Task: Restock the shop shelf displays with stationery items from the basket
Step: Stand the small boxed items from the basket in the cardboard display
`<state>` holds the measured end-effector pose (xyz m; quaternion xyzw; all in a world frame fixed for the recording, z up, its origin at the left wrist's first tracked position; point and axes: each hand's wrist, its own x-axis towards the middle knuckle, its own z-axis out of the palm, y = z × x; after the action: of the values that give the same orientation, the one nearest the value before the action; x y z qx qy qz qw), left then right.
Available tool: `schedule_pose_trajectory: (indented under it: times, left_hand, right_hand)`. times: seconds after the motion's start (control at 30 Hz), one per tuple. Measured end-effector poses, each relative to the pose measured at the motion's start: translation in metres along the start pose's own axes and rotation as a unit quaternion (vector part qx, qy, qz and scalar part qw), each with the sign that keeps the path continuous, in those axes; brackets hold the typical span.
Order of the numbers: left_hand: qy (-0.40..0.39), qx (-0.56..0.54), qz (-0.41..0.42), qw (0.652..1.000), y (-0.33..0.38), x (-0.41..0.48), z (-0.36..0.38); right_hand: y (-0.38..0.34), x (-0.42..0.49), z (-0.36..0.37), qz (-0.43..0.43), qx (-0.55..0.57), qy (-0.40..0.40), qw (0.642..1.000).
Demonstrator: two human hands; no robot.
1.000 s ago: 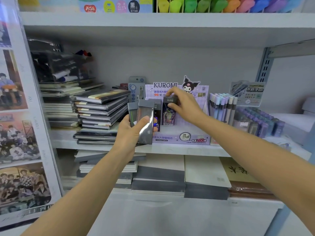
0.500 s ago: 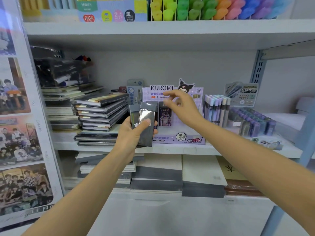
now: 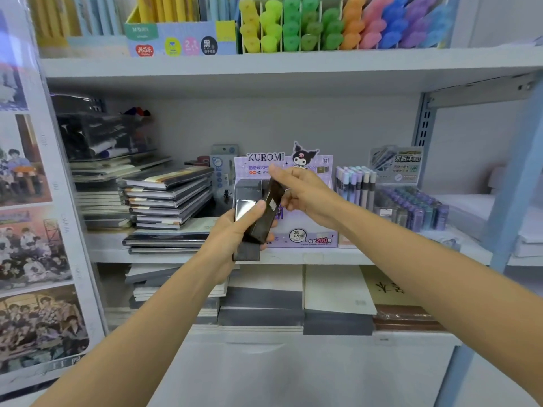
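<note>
My left hand (image 3: 232,239) grips a small stack of dark, glossy lead-refill packs (image 3: 246,227) upright in front of the middle shelf. My right hand (image 3: 305,192) pinches the top of one dark pack (image 3: 269,212) that leans against the stack, tilted to the right. Right behind both hands stands the purple Kuromi display box (image 3: 308,230); the hands cover most of its slots. The basket is not in view.
Stacked notebooks (image 3: 167,198) fill the shelf's left. Pastel pens (image 3: 355,183) and purple lead cases (image 3: 411,210) stand right of the display. Coloured markers (image 3: 323,22) line the upper shelf (image 3: 264,69). A poster panel (image 3: 32,230) stands left, a blue upright (image 3: 511,183) right.
My right hand left a pack in the Kuromi display, drew back toward me, and now pinches a pack from the stack in my left hand. The view shifted downward.
</note>
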<state>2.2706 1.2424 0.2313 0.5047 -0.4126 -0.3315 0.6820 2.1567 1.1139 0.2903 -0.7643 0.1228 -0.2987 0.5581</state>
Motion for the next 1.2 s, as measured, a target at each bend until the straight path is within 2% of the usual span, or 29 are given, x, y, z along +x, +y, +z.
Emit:
schedule_pose_trajectory:
  times: [0.07,0.23,0.33,0.4,0.53,0.8,0.97,1.2]
  left_hand:
    - [0.0,0.004,0.001,1.0,0.002,0.0,0.003]
    - [0.041,-0.043,-0.002,0.998,0.005,0.001,0.004]
    - [0.087,-0.036,0.01,0.995,0.006,0.003,0.001]
    - [0.111,-0.061,0.027,0.992,0.008,0.003,-0.002]
    - [0.127,-0.054,0.045,0.989,0.008,0.001,-0.008]
    - [0.138,-0.025,0.049,0.989,0.002,-0.001,-0.014]
    - [0.127,-0.009,0.046,0.991,-0.003,0.001,-0.019]
    - [0.108,0.001,0.048,0.993,-0.009,0.002,-0.021]
  right_hand:
    - [-0.003,-0.001,0.0,-0.002,-0.038,0.016,0.999]
    - [-0.011,0.003,-0.011,0.005,0.042,0.038,0.998]
    - [-0.01,0.007,-0.018,-0.002,0.0,0.07,0.998]
    - [-0.009,0.01,-0.024,-0.037,-0.02,0.101,0.994]
    - [-0.005,0.016,-0.034,-0.101,-0.157,0.144,0.972]
    - [0.021,0.025,-0.022,-0.129,-0.29,0.124,0.94]
    - [0.033,0.031,-0.014,-0.136,-0.321,0.12,0.93]
    - [0.022,0.045,-0.014,-0.121,-0.39,0.068,0.91]
